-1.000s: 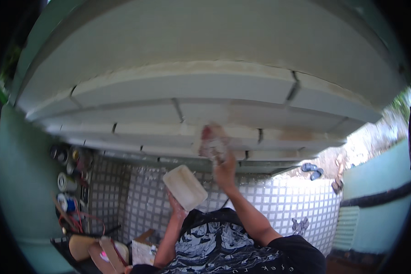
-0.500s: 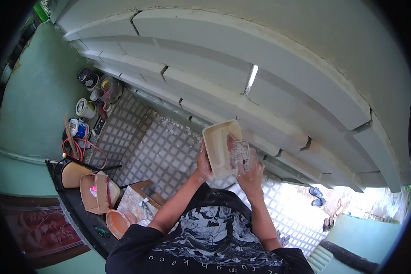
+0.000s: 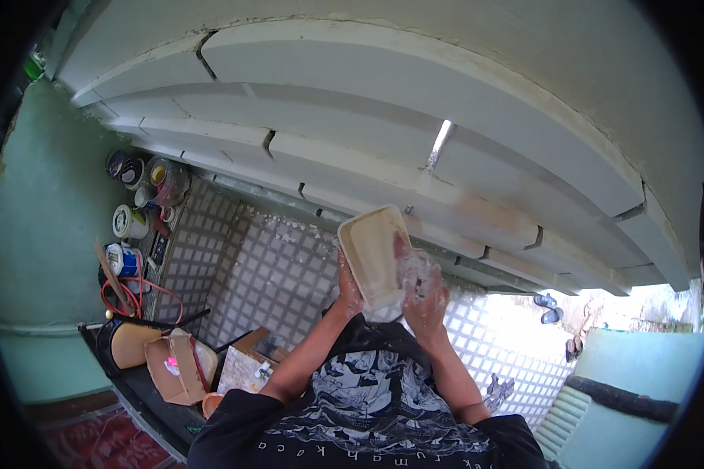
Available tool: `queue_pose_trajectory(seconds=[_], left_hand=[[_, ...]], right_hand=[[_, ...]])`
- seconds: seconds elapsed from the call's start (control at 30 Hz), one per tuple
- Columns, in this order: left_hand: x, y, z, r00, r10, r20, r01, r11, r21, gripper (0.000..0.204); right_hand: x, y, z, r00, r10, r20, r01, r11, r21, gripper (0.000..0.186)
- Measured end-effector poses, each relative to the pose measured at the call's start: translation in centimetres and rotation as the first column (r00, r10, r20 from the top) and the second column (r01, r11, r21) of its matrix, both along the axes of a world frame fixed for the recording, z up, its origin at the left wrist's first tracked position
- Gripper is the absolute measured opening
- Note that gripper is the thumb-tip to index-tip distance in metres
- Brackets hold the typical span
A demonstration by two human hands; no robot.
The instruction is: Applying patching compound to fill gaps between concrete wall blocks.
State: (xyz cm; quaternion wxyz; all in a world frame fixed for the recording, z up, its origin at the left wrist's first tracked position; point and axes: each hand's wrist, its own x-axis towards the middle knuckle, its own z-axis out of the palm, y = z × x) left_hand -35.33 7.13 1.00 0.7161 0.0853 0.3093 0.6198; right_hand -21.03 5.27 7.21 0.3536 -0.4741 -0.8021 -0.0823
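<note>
A shallow cream tub (image 3: 373, 258) with rounded corners is held out in front of my chest, its inside smeared with pale residue. My left hand (image 3: 349, 281) is closed around its left side, the fingers partly hidden beneath. At the tub's right edge is my right hand (image 3: 425, 301), coated with white paste or powder. Its fingers are curled in around a whitish, dark-flecked mass; I cannot make out what that is. White smears also show on the left hand.
Ahead rises a pale wall of long stepped panels (image 3: 383, 148). Tubs and buckets (image 3: 130, 222) line the left wall, near a red hose (image 3: 160, 286). At lower left, a cardboard box (image 3: 172, 367) rests on a dark surface. Sandals (image 3: 550, 308) lie at right; white crumbs dot the tiled floor (image 3: 266, 273).
The view has shifted slightly. The right hand has moved lower along the tub's right edge, and the tub is tilted a little differently. The left hand keeps its hold.
</note>
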Motion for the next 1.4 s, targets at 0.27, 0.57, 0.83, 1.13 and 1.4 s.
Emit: queue_pose_trajectory(seconds=[0.27, 0.57, 0.83, 1.13, 1.4], left_hand=[[-3.5, 1.1, 0.9, 0.987, -0.122, -0.108, 0.120, 0.992, -0.030, 0.069], [-7.9, 3.1, 0.5, 0.943, -0.329, 0.041, 0.331, 0.942, -0.052, 0.073], [-8.3, 4.4, 1.4, 0.895, -0.427, -0.126, 0.419, 0.904, -0.087, 0.071], [-6.5, 3.9, -0.1, 0.923, -0.358, -0.143, 0.364, 0.931, 0.013, 0.065], [-3.1, 2.1, 0.9, 0.921, -0.258, -0.293, 0.275, 0.961, 0.016, 0.063]], right_hand=[[-4.8, 1.1, -2.1, 0.984, -0.162, -0.078, 0.139, 0.960, -0.241, 0.040], [-9.3, 2.6, 1.2, 0.844, -0.294, -0.448, 0.096, 0.905, -0.414, 0.031], [-11.7, 1.5, 1.2, 0.928, -0.089, -0.361, -0.012, 0.963, -0.269, 0.026], [-8.7, -0.1, 3.3, 0.828, -0.337, -0.449, 0.226, 0.932, -0.282, 0.028], [-5.6, -0.3, 0.4, 0.907, -0.314, -0.280, 0.258, 0.941, -0.218, 0.029]])
